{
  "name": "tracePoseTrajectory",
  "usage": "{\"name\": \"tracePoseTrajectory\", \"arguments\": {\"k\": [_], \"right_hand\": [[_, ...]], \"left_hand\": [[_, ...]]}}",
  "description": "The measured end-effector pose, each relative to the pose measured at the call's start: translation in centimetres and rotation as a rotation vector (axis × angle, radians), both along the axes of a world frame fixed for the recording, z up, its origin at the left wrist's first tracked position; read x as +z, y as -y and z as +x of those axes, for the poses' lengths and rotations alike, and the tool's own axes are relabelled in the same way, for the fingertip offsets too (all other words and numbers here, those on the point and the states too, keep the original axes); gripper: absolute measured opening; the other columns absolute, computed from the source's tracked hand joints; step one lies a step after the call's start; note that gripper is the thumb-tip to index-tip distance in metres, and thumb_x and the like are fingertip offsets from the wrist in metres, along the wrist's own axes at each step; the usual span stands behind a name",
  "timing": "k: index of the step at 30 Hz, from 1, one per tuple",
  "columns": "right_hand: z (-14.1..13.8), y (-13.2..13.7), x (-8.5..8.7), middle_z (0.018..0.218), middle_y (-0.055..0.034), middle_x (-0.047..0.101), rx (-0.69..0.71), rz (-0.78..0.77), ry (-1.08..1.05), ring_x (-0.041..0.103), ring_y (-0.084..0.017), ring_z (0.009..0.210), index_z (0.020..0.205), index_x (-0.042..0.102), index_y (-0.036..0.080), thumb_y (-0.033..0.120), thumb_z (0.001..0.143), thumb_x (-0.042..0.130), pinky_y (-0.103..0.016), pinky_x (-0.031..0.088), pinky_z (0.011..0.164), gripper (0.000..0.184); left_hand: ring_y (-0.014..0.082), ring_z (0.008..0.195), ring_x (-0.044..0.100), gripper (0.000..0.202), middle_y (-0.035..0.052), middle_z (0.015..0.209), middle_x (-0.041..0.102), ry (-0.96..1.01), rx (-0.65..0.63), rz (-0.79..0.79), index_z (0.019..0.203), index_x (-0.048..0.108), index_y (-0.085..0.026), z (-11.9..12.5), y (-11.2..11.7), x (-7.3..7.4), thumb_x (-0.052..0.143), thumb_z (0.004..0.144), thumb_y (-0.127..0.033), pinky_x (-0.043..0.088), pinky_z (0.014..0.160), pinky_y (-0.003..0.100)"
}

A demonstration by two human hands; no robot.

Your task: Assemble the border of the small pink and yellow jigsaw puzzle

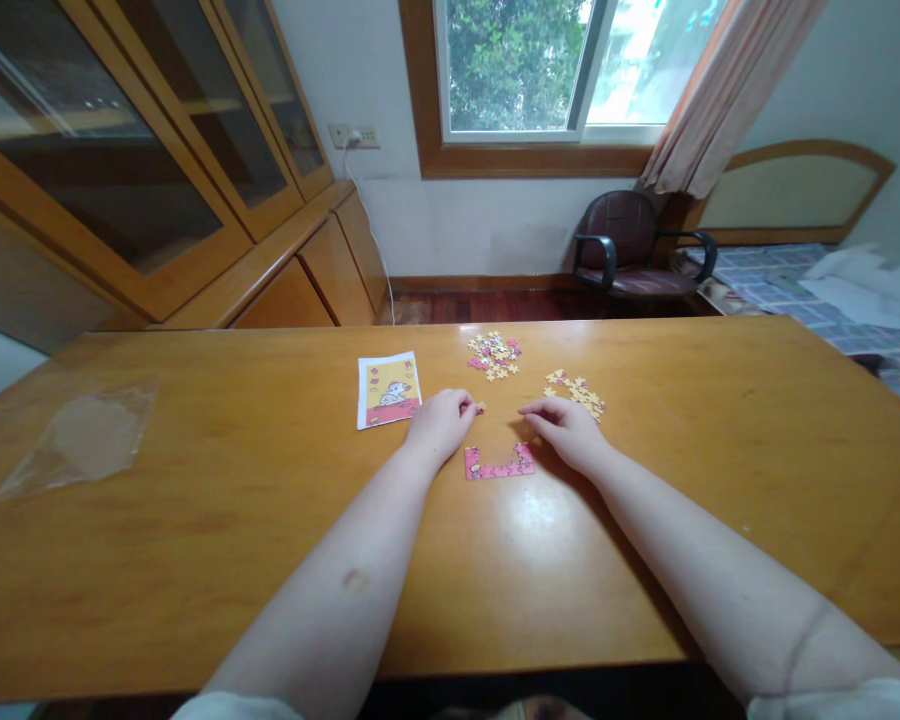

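My left hand (pixel 442 425) is closed, its thumb and fingertips pinching a small yellowish jigsaw puzzle piece (pixel 481 408) just above the table. Opposite it, my right hand (pixel 570 430) hovers with thumb and forefinger slightly apart and nothing visible between them. Below and between the hands lies a partly joined pink puzzle strip (pixel 499 470), a bottom row with short sides rising at both ends. Yellow loose pieces (pixel 576 390) lie just beyond my right hand, partly hidden by it. A mixed pile of pieces (pixel 494 355) sits farther back.
A picture card (pixel 388 390) with a white animal on yellow and pink lies left of my left hand. A clear plastic bag (pixel 94 435) rests on the left of the wooden table (pixel 270 520). Beyond stand a cabinet (pixel 270 260), an office chair (pixel 626 245) and a bed (pixel 780 300).
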State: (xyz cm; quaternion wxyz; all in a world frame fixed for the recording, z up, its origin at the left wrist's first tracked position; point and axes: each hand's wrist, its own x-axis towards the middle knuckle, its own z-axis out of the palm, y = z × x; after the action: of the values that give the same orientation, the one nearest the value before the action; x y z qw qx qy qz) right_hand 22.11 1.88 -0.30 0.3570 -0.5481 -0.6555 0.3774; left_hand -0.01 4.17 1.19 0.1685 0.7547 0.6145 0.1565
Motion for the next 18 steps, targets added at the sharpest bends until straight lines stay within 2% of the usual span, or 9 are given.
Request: {"name": "tracePoseTrajectory", "arguments": {"k": [11,18], "right_hand": [[-0.09,0.1,0.33,0.073,-0.0034,0.069,0.02,-0.018,0.035,0.062,-0.017,0.066,0.091,0.072,0.018,0.033,0.078,0.058,-0.031,0.049,0.065,0.024],[-0.15,0.06,0.26,0.074,-0.0042,0.07,0.026,-0.028,0.022,0.063,-0.017,0.066,0.092,0.072,0.017,0.032,0.079,0.058,-0.031,0.05,0.066,0.024]], "left_hand": [[0.021,0.085,0.061,0.019,0.0055,0.092,0.069,0.026,-0.002,-0.032,0.084,0.066,-0.021,-0.11,-0.1,-0.12,0.049,0.086,-0.029,0.045,0.071,0.029],[0.0191,0.085,0.062,0.017,0.0041,0.092,0.069,0.088,-0.004,-0.03,0.092,0.067,-0.022,-0.21,-0.1,-0.22,0.053,0.085,-0.028,0.045,0.074,0.028]]}}
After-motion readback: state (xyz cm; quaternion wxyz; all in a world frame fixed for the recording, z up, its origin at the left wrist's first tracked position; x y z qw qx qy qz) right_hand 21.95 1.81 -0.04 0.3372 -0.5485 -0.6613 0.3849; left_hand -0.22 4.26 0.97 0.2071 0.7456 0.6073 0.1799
